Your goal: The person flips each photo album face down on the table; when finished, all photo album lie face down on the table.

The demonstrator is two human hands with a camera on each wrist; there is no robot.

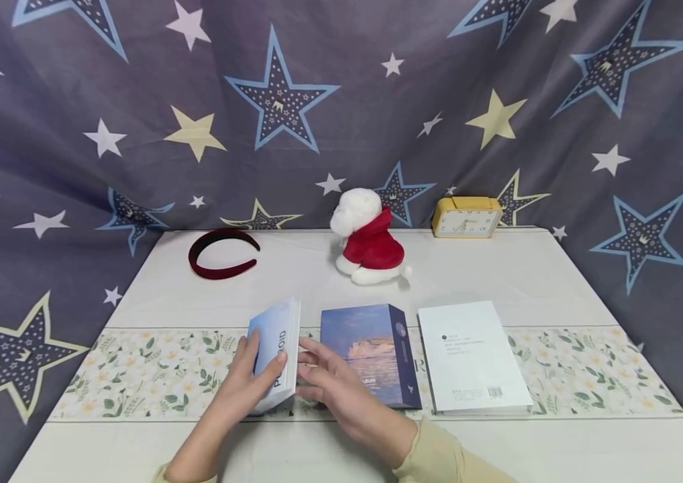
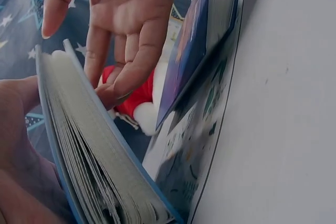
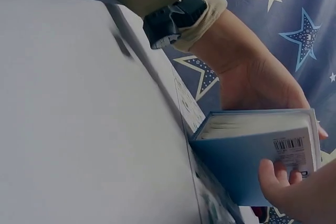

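Note:
My left hand (image 1: 242, 386) grips a light blue photo album (image 1: 273, 345) that stands tilted on the cloth, its thumb across the cover with dark lettering. In the left wrist view the album's page edges (image 2: 89, 145) face the camera, slightly fanned between the covers. My right hand (image 1: 341, 392) is beside the barcoded back cover (image 3: 252, 153), its fingers loosely bent and not wrapped round the album; whether the fingertips touch it is hard to tell. Right of the album lies a dark blue album (image 1: 356, 349) with a seaside cliff picture, partly behind my right hand.
A white book (image 1: 471, 359) with a barcode lies at the right. Farther back are a dark red headband (image 1: 221, 273), a white plush toy (image 1: 372, 245) in a red hooded coat and a yellow clock (image 1: 467, 218). A star-patterned curtain (image 1: 341, 67) hangs behind the table.

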